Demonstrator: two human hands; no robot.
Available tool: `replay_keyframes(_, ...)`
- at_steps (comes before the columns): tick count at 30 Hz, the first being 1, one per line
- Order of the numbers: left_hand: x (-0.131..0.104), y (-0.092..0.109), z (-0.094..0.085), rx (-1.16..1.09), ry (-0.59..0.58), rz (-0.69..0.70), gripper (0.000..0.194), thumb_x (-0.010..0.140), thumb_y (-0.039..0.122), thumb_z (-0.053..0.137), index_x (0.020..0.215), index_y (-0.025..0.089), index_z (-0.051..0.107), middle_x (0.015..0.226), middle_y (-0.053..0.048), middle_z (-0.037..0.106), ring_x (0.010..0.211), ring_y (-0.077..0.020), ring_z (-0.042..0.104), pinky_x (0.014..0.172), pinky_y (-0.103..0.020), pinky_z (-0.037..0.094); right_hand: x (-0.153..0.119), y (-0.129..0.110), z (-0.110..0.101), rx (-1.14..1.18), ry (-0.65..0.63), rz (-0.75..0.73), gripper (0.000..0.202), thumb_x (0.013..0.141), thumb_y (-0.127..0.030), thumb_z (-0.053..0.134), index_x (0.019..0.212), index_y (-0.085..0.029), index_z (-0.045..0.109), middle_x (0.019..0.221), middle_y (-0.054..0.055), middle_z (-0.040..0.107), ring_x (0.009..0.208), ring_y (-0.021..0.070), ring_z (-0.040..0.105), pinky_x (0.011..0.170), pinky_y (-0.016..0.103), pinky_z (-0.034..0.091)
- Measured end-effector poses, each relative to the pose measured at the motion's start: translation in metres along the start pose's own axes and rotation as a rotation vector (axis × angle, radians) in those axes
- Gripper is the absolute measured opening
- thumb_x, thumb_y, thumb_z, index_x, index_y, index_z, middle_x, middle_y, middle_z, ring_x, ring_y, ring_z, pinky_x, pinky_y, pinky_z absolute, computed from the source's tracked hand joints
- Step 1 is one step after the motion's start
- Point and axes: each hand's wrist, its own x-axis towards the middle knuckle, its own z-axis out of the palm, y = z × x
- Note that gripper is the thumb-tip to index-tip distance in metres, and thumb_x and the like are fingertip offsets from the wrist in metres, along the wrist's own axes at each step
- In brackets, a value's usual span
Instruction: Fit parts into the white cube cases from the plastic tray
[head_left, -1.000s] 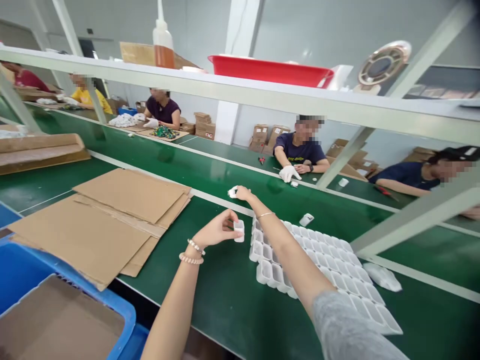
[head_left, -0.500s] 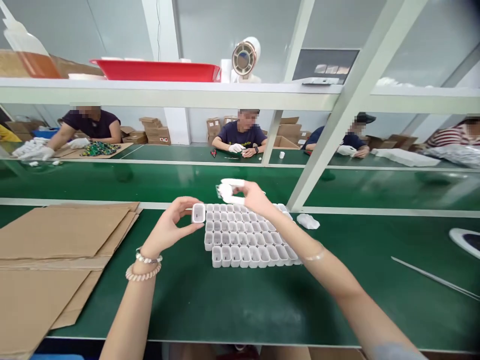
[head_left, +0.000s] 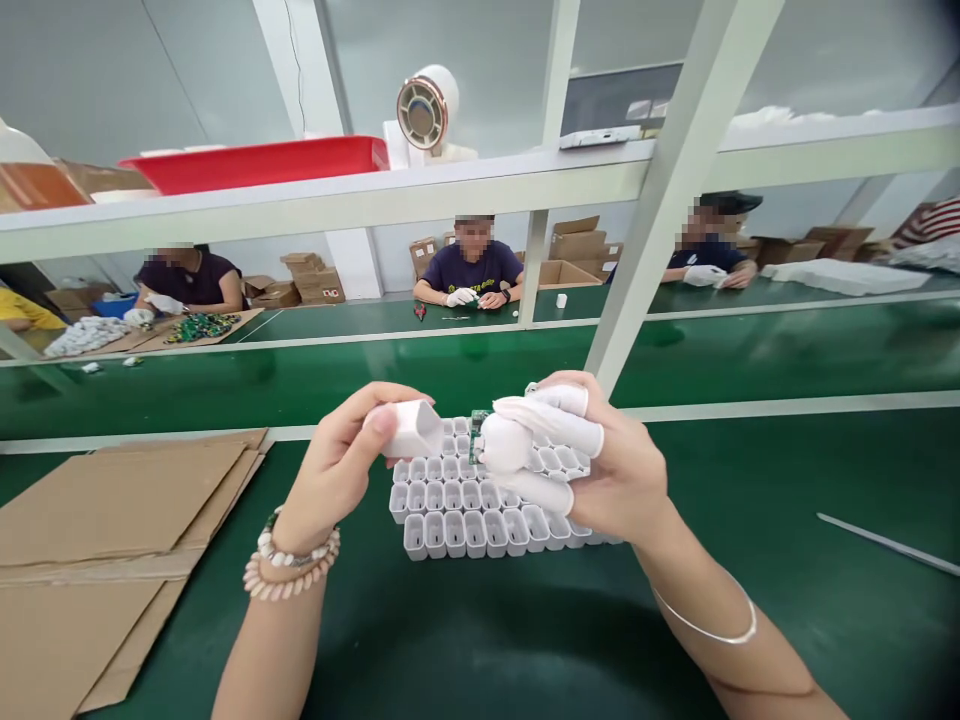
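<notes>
Nearest me: a bare stretch of green work surface (head_left: 420, 640), glossy, darker in shadow at ctr. Flat cardboard sheets (head_left: 97, 510) lie stacked on its L side; a thin pale strip (head_left: 889, 543) lies at R.

Above it, my L hand (head_left: 341, 455), w/ beaded bracelets (head_left: 285, 588), is clamped on a white plastic housing (head_left: 409, 430), tipped sideways, open end facing R. My R hand (head_left: 619, 465), w/ white finger cots (head_left: 544, 492) & a thin bangle (head_left: 716, 636), has its fingers closed round a round white part (head_left: 506, 443); a green circuit board (head_left: 478, 437) sticks out of it toward the housing. Hands are near each other, not touching; board & housing also apart, small gap betw.

Just below & behind, rows of similar white housings (head_left: 454, 540) stand upright on the surface, packed tight, mouths up; my R hand hides some.

Past those, a slanted pale post (head_left: 652, 240) & a white shelf (head_left: 450, 195) cross my view. On the shelf, L to R: bottle of orange liquid (head_left: 37, 180) (cut off), red tray (head_left: 255, 165), round fan (head_left: 427, 110).

Beyond runs a long green strip (head_left: 300, 390); can't tell if it's a belt. At the far surface (head_left: 382, 315): a person in a dark purple top (head_left: 202, 285) by a multicoloured tangle (head_left: 202, 328); a person in a navy tee (head_left: 466, 275), red pliers (head_left: 420, 312) nearby; a person in a dark cap (head_left: 720, 245) at R. Behind: cardboard boxes (head_left: 311, 280), grey wall (head_left: 457, 40).
</notes>
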Motion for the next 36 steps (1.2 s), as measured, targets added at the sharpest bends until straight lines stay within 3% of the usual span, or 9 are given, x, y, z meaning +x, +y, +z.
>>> replay_keyframes(4,0.000,-0.001,0.014,-0.091,0.092,-0.121,0.038,0.101,0.047,0.048,0.089,0.019,0.070,0.072,-0.003,0.062,0.050,-0.0082,0.049,0.040,-0.017,0.038,0.000,-0.005,0.004,-0.029,-0.016,-0.059,0.047,0.082,-0.026,0.077,0.127,-0.029,0.065,0.090,0.005,0.068,0.079,0.0218,0.063,0.078,0.046,0.055)
replay_keyframes(11,0.000,0.004,0.027,-0.121,0.125,-0.153,0.037,0.097,0.050,0.055,0.084,0.019,0.072,0.063,-0.001,0.059,0.041,-0.0054,0.042,0.033,-0.016,0.030,-0.007,-0.008,0.012,-0.117,-0.043,-0.071,0.040,0.085,-0.027,0.074,0.124,-0.031,0.066,0.093,0.004,0.069,0.080,0.0202,0.064,0.087,0.050,0.053)
replay_keyframes(24,0.001,0.003,0.031,-0.061,0.130,-0.186,0.035,0.098,0.047,0.055,0.087,0.019,0.072,0.066,0.000,0.060,0.041,-0.0040,0.044,0.034,-0.014,0.033,-0.008,-0.025,0.010,-0.207,-0.098,0.050,0.038,0.086,-0.015,0.068,0.123,-0.025,0.066,0.090,0.005,0.066,0.081,0.0214,0.063,0.080,0.045,0.052)
replay_keyframes(32,0.001,-0.001,0.032,-0.063,0.109,-0.197,0.034,0.098,0.047,0.055,0.087,0.018,0.071,0.066,0.000,0.059,0.041,-0.0043,0.044,0.033,-0.015,0.034,-0.009,-0.029,0.009,-0.235,-0.131,0.099,0.026,0.087,-0.014,0.067,0.111,-0.020,0.069,0.089,0.007,0.066,0.086,0.0231,0.063,0.080,0.043,0.051)
replay_keyframes(36,0.002,-0.004,0.036,-0.075,0.074,-0.216,0.033,0.097,0.047,0.056,0.088,0.018,0.070,0.064,0.000,0.057,0.041,-0.0049,0.044,0.034,-0.015,0.034,-0.012,-0.028,0.011,-0.261,-0.167,0.125,0.032,0.089,-0.015,0.065,0.120,-0.020,0.067,0.090,0.008,0.066,0.087,0.0242,0.063,0.081,0.044,0.051)
